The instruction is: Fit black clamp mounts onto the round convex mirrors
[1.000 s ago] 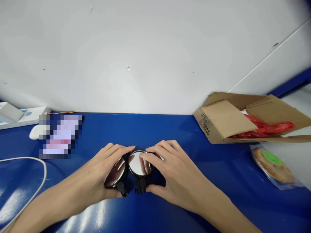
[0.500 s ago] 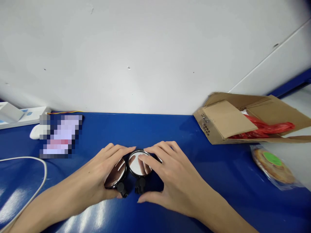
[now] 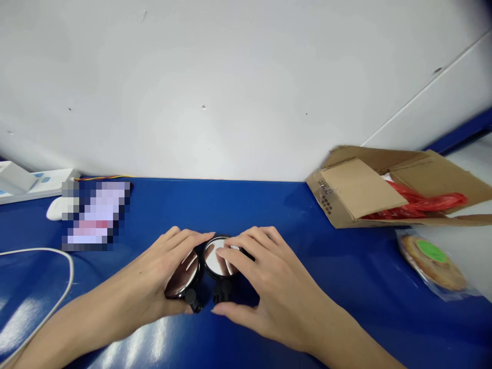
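Two round mirrors lie on the table [image 3: 200, 200], reflecting faces up, near the middle of the scene. The left mirror [image 3: 183, 277] and right mirror [image 3: 216, 264] are side by side; whether their rims touch I cannot tell. So far they look paired but not joined; with hands on both, the handling seems unfinished, though what remains does not show.

The left mirror's long axis slants from far left to near right, its clamp [image 3: 192, 298] at the near end. The right mirror's runs almost straight far to near, its clamp [image 3: 222, 291] pointing near.

The left hand [image 3: 157, 269] curls round its mirror, thumb by the clamp, in what looks like a hold. The right hand [image 3: 269, 277] is half open, fingers over the mirror's face and far rim, thumb near the clamp; I cannot tell whether it grips.

Farther out, a phone [image 3: 98, 212] lies far left; a box [image 3: 357, 189] stands far right, with a wrapped pastry [image 3: 436, 264] just nearer.
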Demonstrator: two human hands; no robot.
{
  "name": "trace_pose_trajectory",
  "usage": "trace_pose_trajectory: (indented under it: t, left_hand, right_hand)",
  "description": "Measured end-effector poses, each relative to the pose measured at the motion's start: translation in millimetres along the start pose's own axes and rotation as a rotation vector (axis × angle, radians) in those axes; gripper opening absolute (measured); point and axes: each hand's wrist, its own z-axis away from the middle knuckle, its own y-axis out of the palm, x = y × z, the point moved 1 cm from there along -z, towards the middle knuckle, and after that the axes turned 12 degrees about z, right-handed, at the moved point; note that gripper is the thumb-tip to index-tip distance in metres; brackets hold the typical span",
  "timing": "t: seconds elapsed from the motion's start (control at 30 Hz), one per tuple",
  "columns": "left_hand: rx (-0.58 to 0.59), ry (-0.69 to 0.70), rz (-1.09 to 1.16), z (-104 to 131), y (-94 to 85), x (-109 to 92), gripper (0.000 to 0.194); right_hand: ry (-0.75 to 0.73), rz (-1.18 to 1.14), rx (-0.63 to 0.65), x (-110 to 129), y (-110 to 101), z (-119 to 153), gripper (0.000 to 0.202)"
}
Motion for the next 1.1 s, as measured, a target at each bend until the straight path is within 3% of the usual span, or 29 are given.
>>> trace_pose_trajectory:
  t: [0.27, 0.5, 1.1]
  left_hand:
    - [0.006, -0.016, 0.013, 0.0, -1.6, -3.6, 0.107]
    - [0.012, -0.032, -0.009, 1.1, -0.1, -3.1, 0.108]
    - [0.018, -0.027, -0.021, 0.4, -1.9, -5.5, 0.107]
  right_hand:
    - [0.021, 0.012, 0.003, -0.2, -2.4, -0.3, 0.048]
    - [0.008, 0.102, 0.032, 1.5, 3.4, 1.5, 0.069]
    - [-0.025, 0.013, 0.094, -3.0, -1.5, -1.7, 0.066]
